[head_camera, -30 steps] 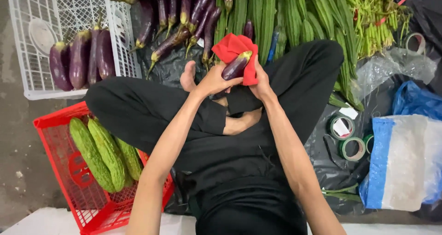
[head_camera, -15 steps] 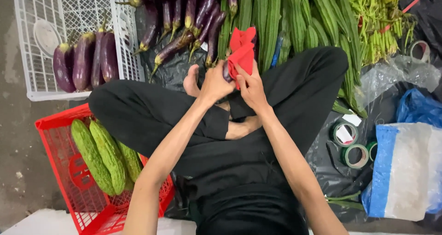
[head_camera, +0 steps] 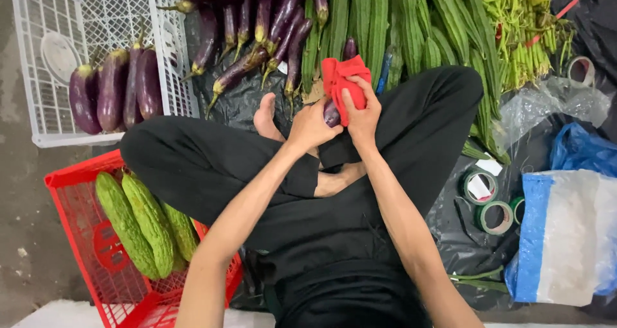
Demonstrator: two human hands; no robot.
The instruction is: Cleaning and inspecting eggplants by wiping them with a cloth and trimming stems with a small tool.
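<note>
I watched the left hand (head_camera: pixel 312 125) gripping a purple eggplant (head_camera: pixel 331 112) by its lower end, fingers wrapped tight around it. The right hand (head_camera: pixel 361 116) was clamped on a red cloth (head_camera: pixel 340 77), pressed against the eggplant just beside the left thumb. A second before, the eggplant lay across the cloth with its side showing; now the cloth had bunched up over its upper part, so only the end near the left hand and the tip beyond the cloth were visible. I judged that a wiping stroke was under way. Beyond both hands lay more eggplants (head_camera: pixel 257 38) and long green gourds (head_camera: pixel 411 26). Left of the left arm sat a red basket (head_camera: pixel 77 238) with bumpy gourds (head_camera: pixel 141 222).
</note>
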